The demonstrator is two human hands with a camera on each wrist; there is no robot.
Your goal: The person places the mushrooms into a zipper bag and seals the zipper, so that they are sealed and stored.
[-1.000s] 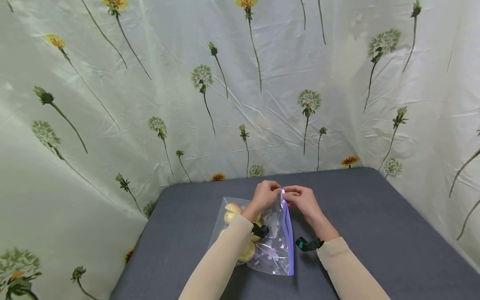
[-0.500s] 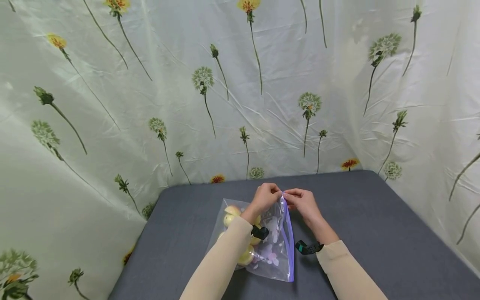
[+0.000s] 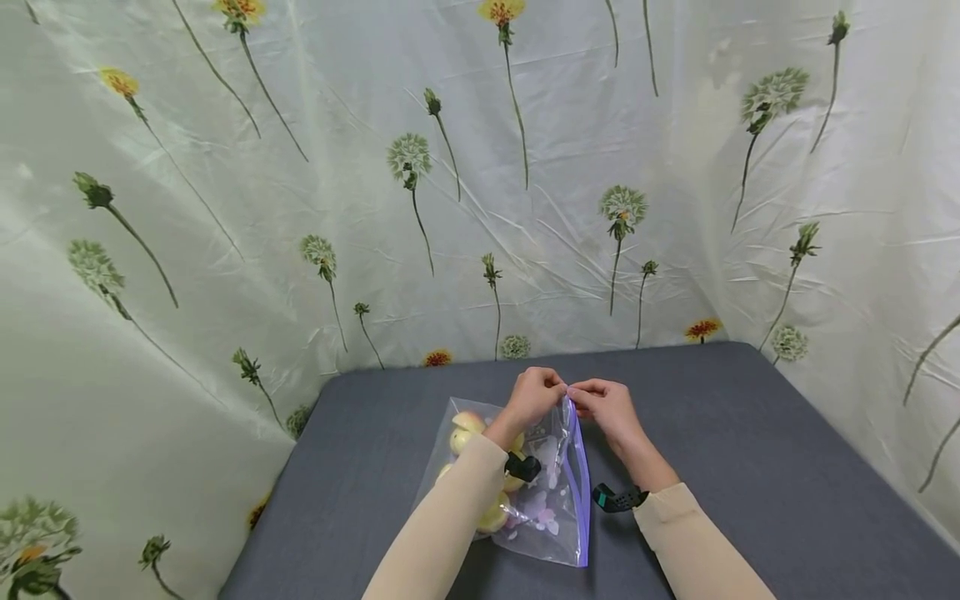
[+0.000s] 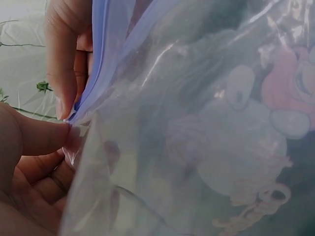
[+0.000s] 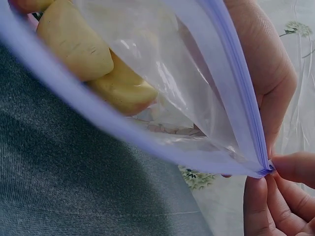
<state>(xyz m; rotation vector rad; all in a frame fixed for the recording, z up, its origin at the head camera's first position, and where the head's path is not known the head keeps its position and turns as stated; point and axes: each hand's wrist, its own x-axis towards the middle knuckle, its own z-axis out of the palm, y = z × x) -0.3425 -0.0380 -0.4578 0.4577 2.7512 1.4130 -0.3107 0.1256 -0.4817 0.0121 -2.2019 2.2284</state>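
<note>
A clear zip bag with a purple zip edge and a faint flower-like print lies tilted on the table. Its mouth gapes in the right wrist view, where the two purple edges meet at the far corner. Pale yellow fruit pieces, some with reddish skin, are inside; their kind is unclear. My left hand pinches the bag's far corner between thumb and finger. Right beside it, my right hand pinches the zip end. In the left wrist view, a printed cartoon-like figure shows on the bag.
The dark grey table stretches to both sides of the bag. A white curtain printed with dandelions hangs behind it and along the sides. Black straps sit on both wrists, below beige sleeves.
The view has shifted slightly, so bag and hands sit a little lower in it. Both hands keep pinching the far corner, their fingertips now slightly closer together.
</note>
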